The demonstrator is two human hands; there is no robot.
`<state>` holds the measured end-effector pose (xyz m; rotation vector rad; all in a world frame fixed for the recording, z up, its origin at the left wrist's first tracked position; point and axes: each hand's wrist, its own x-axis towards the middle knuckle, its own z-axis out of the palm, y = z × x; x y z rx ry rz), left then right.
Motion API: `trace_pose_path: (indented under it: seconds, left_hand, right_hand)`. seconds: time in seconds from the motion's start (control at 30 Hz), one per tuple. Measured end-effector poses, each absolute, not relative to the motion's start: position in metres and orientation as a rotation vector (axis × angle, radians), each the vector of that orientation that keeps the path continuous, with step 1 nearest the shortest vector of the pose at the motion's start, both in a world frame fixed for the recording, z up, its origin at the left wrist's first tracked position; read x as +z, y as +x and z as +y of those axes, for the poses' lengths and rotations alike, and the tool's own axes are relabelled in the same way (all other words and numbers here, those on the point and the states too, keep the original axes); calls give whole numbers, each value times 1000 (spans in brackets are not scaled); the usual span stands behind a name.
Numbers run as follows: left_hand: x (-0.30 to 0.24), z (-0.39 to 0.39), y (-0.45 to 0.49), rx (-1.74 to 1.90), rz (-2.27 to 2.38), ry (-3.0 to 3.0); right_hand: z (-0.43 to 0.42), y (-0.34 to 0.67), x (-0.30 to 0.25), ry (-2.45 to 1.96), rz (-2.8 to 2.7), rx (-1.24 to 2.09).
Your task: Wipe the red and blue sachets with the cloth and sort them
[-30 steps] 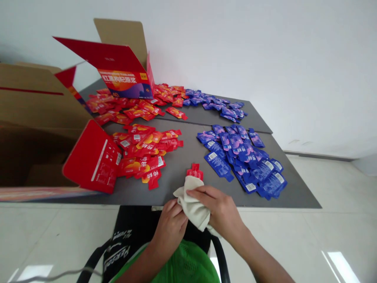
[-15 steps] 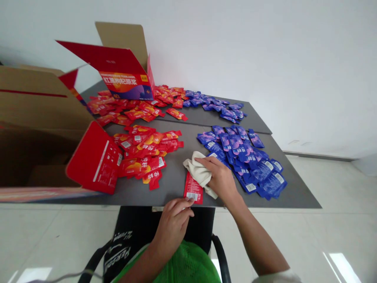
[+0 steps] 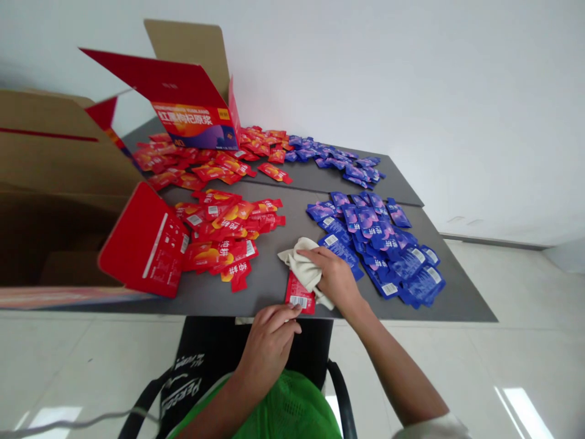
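Two hands work at the near edge of the counter (image 3: 219, 305). The left hand (image 3: 269, 341) is released, its fingertips resting on the lower end of a red sachet (image 3: 299, 296), pinning it in place. The right hand (image 3: 336, 280) grasps a beige cloth (image 3: 304, 265), pressing it onto the sachet's upper end, between the red sachets (image 3: 214, 244) and blue sachets (image 3: 384, 256).

Two grey tabletops (image 3: 457, 305) are set edge to edge; red sachets (image 3: 219, 231) are heaped on the left, blue sachets (image 3: 379, 250) are spread on the right; a red carton (image 3: 196, 116) is stood at the far side.
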<state>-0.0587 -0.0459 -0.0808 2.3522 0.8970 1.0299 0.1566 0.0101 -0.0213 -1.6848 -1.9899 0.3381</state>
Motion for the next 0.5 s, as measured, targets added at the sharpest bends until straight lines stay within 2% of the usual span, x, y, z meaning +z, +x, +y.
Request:
trace_pose_path:
  seconds: [0.13,0.27,0.5]
  left_hand:
    - [-73,-47,-59,984,894,2358]
    - [-48,-35,-54,887,952,2357]
    - [-29,19,-15,751,1286,2518]
  right_hand:
    - [15,162,-2,-1662,-1927,228]
    - [-33,161,6,-1504,-1589,96]
    - [-114,180,-34,-1543,-1210,189]
